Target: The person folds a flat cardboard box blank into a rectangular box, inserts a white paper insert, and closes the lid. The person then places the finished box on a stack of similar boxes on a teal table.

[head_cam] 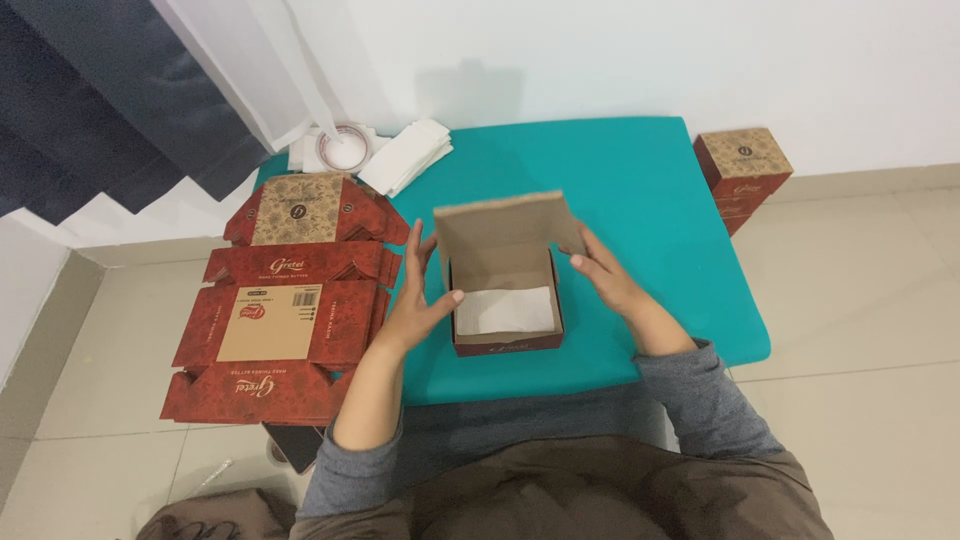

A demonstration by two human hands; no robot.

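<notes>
Red cardboard box [507, 318] sits near the front edge of the teal mat [640, 190], its long axis running left to right, its brown lid raised and leaning away. Left hand [418, 295] presses flat against its left wall, fingers spread; right hand [603, 270] steadies the lid's right edge. White paper [505, 309] lies inside. Flattened red cartons [285, 300] lie to the left.

A teal mat [640, 180] on the tiled floor [860, 270] carries an open red box [507, 342], white papers [405, 155] and a tape roll [343, 147]
</notes>
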